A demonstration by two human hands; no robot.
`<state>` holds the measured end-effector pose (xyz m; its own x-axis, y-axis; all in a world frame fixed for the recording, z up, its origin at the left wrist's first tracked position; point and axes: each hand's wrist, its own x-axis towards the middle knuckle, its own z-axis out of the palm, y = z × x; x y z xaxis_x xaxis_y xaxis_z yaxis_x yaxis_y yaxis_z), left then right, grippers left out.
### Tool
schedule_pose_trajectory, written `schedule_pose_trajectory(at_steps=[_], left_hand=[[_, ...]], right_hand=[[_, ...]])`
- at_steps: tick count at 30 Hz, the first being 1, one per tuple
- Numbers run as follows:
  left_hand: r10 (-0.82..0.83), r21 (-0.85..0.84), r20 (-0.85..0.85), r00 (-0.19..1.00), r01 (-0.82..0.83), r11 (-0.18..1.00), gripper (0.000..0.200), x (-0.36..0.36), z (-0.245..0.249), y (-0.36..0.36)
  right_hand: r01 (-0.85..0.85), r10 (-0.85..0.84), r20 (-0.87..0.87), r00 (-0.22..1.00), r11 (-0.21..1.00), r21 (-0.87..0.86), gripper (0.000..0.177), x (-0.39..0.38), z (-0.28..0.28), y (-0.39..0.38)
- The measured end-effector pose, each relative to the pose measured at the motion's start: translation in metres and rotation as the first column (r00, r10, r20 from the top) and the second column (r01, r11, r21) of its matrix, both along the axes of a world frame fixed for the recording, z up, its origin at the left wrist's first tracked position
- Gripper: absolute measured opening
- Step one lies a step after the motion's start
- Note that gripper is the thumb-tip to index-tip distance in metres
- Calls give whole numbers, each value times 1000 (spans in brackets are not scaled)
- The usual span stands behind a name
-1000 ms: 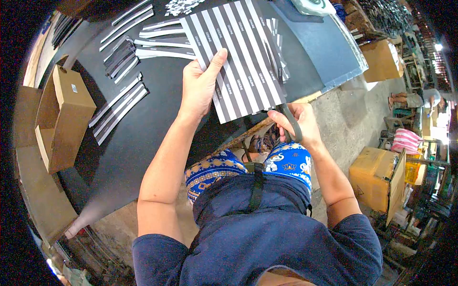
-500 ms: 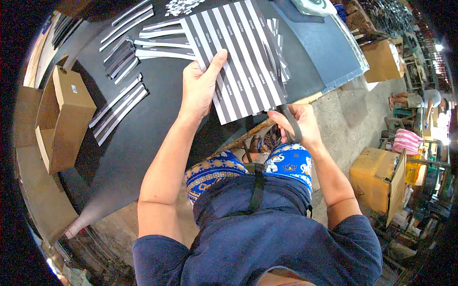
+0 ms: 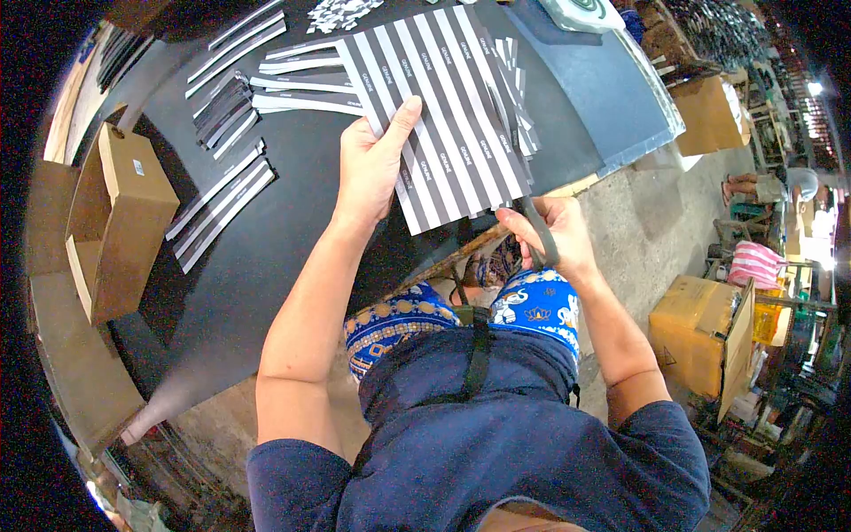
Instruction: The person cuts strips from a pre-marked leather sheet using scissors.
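In the head view, my left hand (image 3: 377,164) grips a sheet with black and white stripes (image 3: 434,115), its thumb flat on the top face. Small "GENUINE" lettering repeats along the stripes. My right hand (image 3: 558,235) is closed around the dark handles of a pair of scissors (image 3: 542,232) at the sheet's lower right corner. The blades run up along the sheet's right edge and are partly hidden by it. Beyond that edge, several cut strips (image 3: 525,124) lie on the dark table (image 3: 292,222).
Cut strips (image 3: 226,213) lie in groups at the table's left. Small white pieces (image 3: 341,13) are heaped at the back. A cardboard box (image 3: 133,222) stands on the left, another box (image 3: 696,332) on the floor at right. A person (image 3: 780,184) is in the far right background.
The sheet has shifted very slightly in my left hand's grip. The scissors at its right edge have turned a little, with their handles closer together. Otherwise the scene is the same.
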<state>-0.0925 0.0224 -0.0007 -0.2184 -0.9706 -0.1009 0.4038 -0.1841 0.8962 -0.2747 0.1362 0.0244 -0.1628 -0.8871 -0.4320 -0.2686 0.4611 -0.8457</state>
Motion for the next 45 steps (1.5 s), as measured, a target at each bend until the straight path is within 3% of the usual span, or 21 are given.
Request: schedule_pose_trajectory(at_steps=[29,39,42,45], left_hand=[[-9,65,-57,998,13,998,26,1,-1,-1],[-9,70,7,1000,8,998,26,1,-3,-2],[-69,31,46,997,67,997,25,0,-2,1],[-122,37,96,988,119,992,26,-1,2,4]], right_hand=[[-6,7,-63,998,1000,15,37,-3,-4,-3],[22,-19,-61,998,998,57,35,-2,0,-5],[49,-49,92,995,999,1,27,-7,-8,-9],[-67,95,167,981,984,-167,12,-17,-13,-16]])
